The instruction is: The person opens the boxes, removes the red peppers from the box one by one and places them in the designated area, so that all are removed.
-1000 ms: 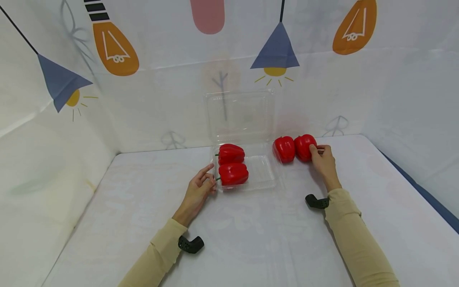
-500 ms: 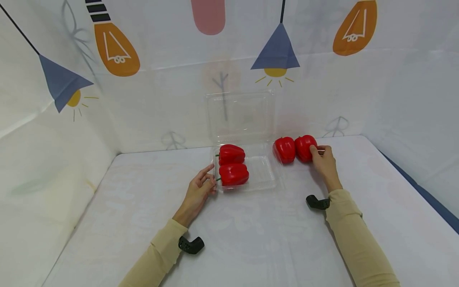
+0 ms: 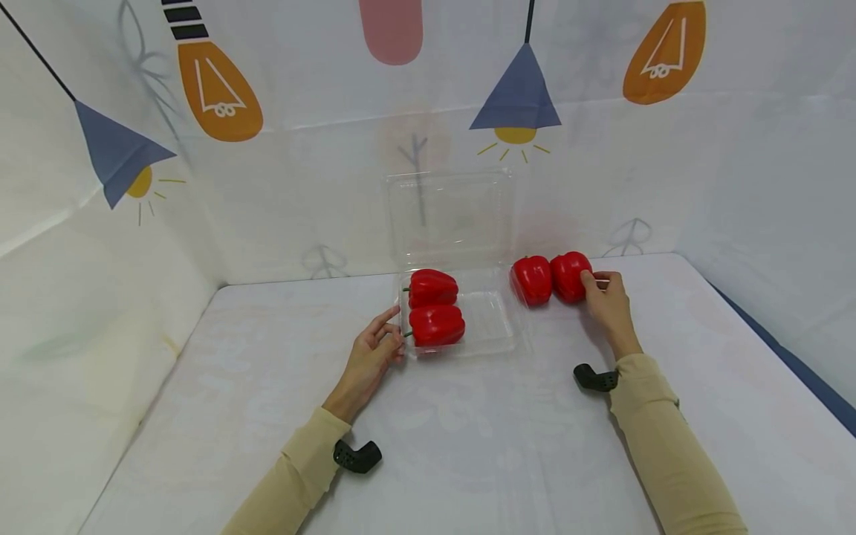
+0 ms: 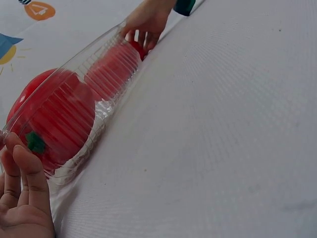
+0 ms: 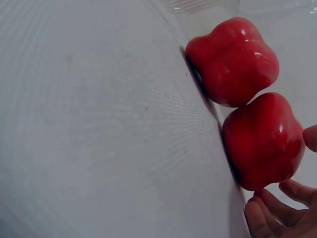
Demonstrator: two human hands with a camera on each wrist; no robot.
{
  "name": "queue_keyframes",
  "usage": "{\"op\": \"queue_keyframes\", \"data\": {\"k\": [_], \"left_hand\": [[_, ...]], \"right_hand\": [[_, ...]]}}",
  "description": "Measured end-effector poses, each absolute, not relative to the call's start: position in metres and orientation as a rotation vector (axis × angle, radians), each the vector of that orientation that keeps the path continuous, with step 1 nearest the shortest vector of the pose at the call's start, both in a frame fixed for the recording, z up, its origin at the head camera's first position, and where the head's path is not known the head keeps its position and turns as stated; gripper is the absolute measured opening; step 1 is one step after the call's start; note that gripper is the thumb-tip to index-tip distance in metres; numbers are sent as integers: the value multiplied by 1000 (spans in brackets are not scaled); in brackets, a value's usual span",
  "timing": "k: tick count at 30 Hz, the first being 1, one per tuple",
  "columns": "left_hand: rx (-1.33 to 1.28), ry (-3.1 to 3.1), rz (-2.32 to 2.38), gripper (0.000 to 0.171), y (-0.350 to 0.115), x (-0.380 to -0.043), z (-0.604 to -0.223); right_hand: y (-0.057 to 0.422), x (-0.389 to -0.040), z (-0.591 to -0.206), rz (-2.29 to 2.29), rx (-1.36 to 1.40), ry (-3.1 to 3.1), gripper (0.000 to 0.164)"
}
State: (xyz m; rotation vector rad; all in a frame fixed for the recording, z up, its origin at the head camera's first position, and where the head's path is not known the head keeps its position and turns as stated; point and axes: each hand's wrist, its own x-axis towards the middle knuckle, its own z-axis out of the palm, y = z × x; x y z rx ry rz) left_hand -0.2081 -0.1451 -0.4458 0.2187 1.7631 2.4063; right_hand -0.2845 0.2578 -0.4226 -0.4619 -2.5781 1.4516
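A clear plastic box [image 3: 491, 319] stands with its lid [image 3: 449, 219] raised at the back. Two red bell peppers lie in its left half: a rear pepper [image 3: 432, 288] and a front pepper [image 3: 437, 325], green stems toward the left. My left hand [image 3: 371, 353] holds the box's left rim, its fingertips [image 4: 27, 153] right at the clear wall. To the right of the box sit two more red bell peppers side by side. My right hand [image 3: 607, 305] grips the outer pepper [image 5: 265, 141], thumb and fingers at its right side. The inner pepper [image 5: 235, 62] is close against it.
A white cloth covers the table [image 3: 461, 446], and a white printed curtain [image 3: 321, 171] rises right behind the lid. Black wrist cameras hang at the left sleeve [image 3: 314, 438] and the right sleeve [image 3: 642, 386].
Almost nothing differs. Both hands and all the peppers stay in place; only the head view has shifted very slightly.
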Motion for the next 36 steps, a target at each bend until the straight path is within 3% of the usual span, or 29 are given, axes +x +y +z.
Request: {"op": "queue_keyframes", "data": {"k": [23,36], "left_hand": [[242,1763,2395,56,-148,-209,-450],[250,1757,2403,56,-148,-210,-450]], "right_hand": [[256,-285,-413,1454,-521,-2347,55],[248,-281,-404,1380,-386,-2243,45]]}}
